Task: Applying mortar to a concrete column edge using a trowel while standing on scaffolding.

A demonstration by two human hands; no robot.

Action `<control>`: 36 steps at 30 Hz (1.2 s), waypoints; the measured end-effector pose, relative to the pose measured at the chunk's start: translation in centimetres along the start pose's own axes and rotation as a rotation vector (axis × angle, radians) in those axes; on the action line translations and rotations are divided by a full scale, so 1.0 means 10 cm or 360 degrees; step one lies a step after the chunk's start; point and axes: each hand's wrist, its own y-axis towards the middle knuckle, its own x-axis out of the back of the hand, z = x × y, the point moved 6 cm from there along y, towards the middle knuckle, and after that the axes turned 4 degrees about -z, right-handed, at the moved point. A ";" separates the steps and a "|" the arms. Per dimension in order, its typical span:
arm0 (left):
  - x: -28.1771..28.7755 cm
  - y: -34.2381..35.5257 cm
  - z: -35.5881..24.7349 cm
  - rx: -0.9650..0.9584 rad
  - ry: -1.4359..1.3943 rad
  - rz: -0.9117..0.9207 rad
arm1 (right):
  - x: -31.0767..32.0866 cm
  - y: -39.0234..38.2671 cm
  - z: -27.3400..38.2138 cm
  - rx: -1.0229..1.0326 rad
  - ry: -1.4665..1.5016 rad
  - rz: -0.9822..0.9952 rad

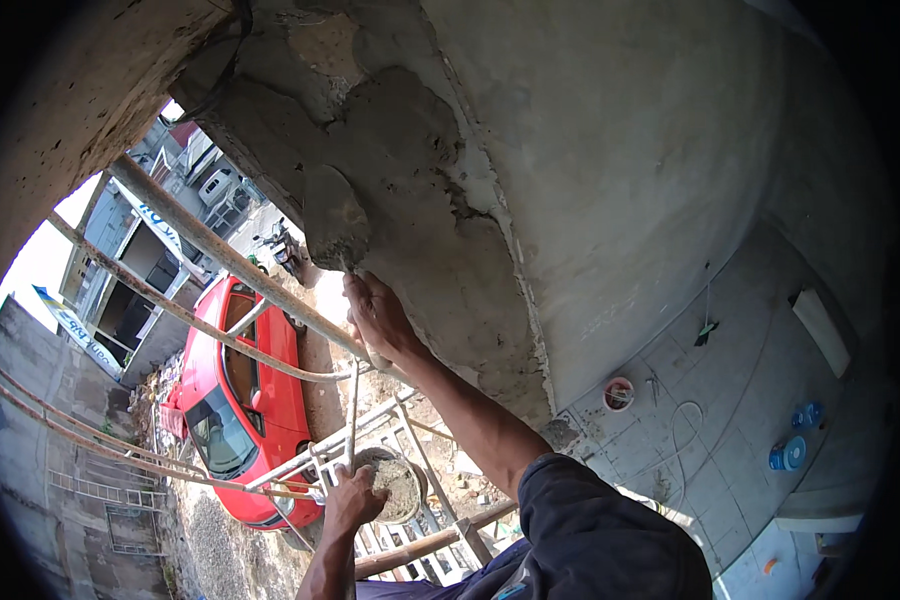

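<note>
My right hand [378, 315] is closed around the handle of a trowel, arm stretched up and forward. The trowel's rounded blade [334, 215] lies against a strip of wet grey mortar [410, 240] on the wall. Its grip is mostly hidden by my fingers. Lower down, my left hand [354, 498] is wrapped round an upright scaffold pole [351, 415]. Just right of that hand stands a round bucket [422, 484] holding grey mortar [396, 492].
Scaffold tubes [230, 255] cross on the left, with a slatted platform [440, 540] below. Beyond them a red car [210, 400] is parked on the ground. A smooth plastered wall [630, 150] rises at right, over a tiled floor with a small bucket [619, 393] and blue containers [790, 454].
</note>
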 end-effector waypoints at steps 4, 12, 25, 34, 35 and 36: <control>0.05 0.01 -0.07 0.0061 -0.0100 0.0040 | 0.71 -0.53 -0.21 0.0266 -0.0712 -0.0469; 0.00 0.04 -0.07 0.0010 -0.0014 0.0030 | 1.77 -0.35 0.72 0.0216 -0.1538 -0.0748; 0.03 0.00 -0.06 0.0139 -0.0049 0.0145 | 1.82 -0.26 1.18 0.0322 -0.1879 -0.0661; 0.01 0.01 -0.03 0.0065 -0.0038 0.0042 | 2.01 -0.61 1.05 0.0376 -0.1790 -0.0610; 0.01 0.02 -0.03 0.0064 -0.0034 0.0048 | 2.00 -0.54 1.07 0.0368 -0.1789 -0.0612; 0.01 0.03 -0.04 0.0054 -0.0039 0.0047 | 2.00 -0.45 1.12 0.0338 -0.1838 -0.0669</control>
